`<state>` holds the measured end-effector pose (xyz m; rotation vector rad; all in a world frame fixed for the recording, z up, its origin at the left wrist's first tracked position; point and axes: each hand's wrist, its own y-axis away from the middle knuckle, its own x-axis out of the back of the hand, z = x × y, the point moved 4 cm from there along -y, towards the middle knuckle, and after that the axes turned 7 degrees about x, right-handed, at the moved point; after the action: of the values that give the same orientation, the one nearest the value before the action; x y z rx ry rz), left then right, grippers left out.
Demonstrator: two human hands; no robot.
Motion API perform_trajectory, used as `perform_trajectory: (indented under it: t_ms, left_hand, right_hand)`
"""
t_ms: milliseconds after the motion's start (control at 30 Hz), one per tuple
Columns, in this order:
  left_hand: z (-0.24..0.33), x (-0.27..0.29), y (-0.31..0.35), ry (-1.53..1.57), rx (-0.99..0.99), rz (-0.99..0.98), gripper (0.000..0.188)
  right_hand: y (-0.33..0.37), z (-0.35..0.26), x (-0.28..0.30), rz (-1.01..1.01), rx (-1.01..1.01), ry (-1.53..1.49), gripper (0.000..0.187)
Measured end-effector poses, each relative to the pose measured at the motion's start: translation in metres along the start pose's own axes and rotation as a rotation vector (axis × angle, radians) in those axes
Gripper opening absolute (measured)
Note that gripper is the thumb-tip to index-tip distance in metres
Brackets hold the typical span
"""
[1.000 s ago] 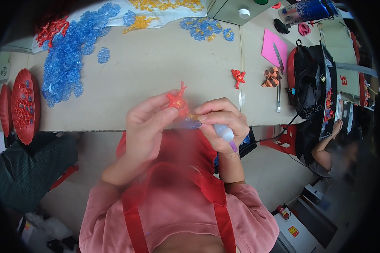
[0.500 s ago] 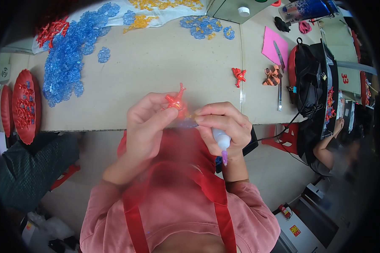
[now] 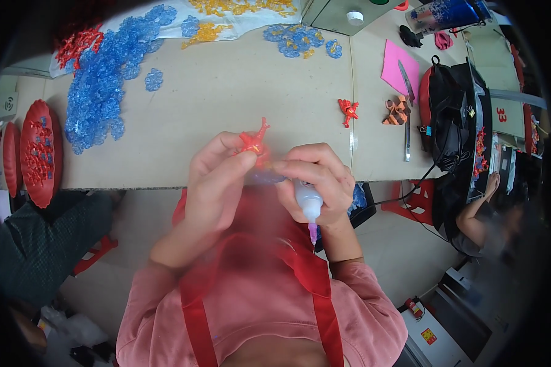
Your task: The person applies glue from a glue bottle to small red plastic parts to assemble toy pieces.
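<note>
A small red toy figure (image 3: 253,142) is pinched between the thumb and fingers of my left hand (image 3: 213,177), above the table's near edge. Its thin red limb sticks up. A translucent bluish piece (image 3: 264,177) sits under the figure, blurred. My right hand (image 3: 324,174) is closed around a small white squeeze bottle (image 3: 310,200) with a purple nozzle pointing down toward my lap. The right thumb and fingertips meet the figure's right lower side. Whether they pinch a tiny part there is too blurred to tell.
Clear blue pieces (image 3: 95,101) heap at left, beside red parts (image 3: 73,49) and oval red trays (image 3: 41,153). Yellow and blue pieces (image 3: 294,40) lie at the back. At right are another red figure (image 3: 348,112), tweezers (image 3: 407,144) and a black bag (image 3: 450,116). A co-worker's arm (image 3: 479,208) shows farther right.
My right hand has shifted left, its fingertips now closer against the figure. The bottle has swung left with it, and its nozzle points more straight down. My left hand keeps its hold.
</note>
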<state>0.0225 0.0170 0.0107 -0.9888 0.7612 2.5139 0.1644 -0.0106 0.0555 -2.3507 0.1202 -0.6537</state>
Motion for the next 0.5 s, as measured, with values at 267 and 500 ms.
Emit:
perform_trajectory:
  t_ms: [267, 500]
  left_hand:
    - [-0.001, -0.003, -0.005, 0.109, 0.149, 0.017, 0.015]
    - [0.003, -0.002, -0.008, 0.025, 0.124, 0.028, 0.017]
  right_hand:
    - [0.001, 0.008, -0.005, 0.035, 0.037, -0.034, 0.027]
    - [-0.002, 0.012, -0.006, 0.028, 0.061, -0.029, 0.026]
